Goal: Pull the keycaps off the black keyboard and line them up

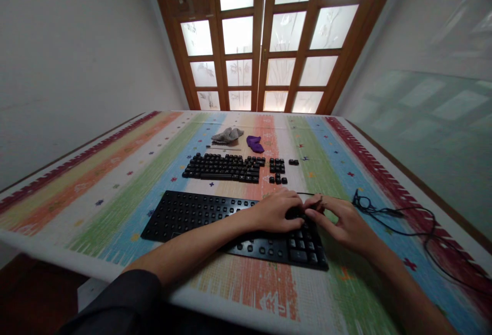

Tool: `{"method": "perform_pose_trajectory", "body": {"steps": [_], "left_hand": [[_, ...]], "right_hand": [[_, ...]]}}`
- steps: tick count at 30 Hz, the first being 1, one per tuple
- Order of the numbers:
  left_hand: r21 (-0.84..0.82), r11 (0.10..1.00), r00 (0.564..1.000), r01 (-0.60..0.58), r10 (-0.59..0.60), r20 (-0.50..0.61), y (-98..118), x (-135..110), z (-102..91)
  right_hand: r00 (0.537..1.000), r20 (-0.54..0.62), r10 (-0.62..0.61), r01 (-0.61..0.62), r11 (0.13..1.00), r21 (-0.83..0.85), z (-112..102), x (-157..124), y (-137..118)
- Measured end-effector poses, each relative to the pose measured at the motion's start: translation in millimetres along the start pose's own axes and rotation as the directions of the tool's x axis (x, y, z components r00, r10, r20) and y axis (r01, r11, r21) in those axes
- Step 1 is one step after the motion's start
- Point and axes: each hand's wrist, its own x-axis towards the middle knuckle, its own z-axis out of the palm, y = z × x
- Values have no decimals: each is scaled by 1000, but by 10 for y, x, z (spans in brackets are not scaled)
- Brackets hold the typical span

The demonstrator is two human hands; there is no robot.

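A black keyboard (215, 222) lies at a slant on the table, most of its keycaps off and bare switch posts showing. Keycaps (302, 245) still sit on its number pad at the right end. My left hand (279, 211) reaches across the keyboard and grips its upper right part, thumb and fingers bent around the number pad. Close beside it, my right hand (338, 219) is pinched at the upper right corner. What its fingertips hold is too small and hidden to make out. Behind the keyboard, loose black keycaps (223, 165) are laid out in keyboard order.
Farther back lie a grey cloth (227, 136), a purple cloth (254, 144) and a thin stick-like tool (225, 148). A black cable (403, 214) is looped on the right side of the striped tablecloth (126, 171). Wooden glazed doors (261, 83) stand beyond the table.
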Motion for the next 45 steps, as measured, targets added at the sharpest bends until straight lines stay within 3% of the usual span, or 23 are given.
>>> {"method": "perform_pose_trajectory", "body": {"steps": [12, 30, 41, 45], "left_hand": [[16, 1000, 999, 8, -9, 30, -57, 32, 26], [36, 999, 995, -30, 26, 93, -52, 64, -55], [8, 1000, 997, -14, 14, 71, -42, 67, -61], [-139, 988, 997, 73, -71, 19, -10, 128, -119]], "right_hand": [[980, -146, 136, -140, 990, -15, 118, 57, 52], [949, -245, 201, -221, 974, -57, 246, 123, 71], [892, -324, 316, -289, 949, 130, 182, 119, 71], [856, -349, 382, -285, 911, 299, 132, 83, 122]]}}
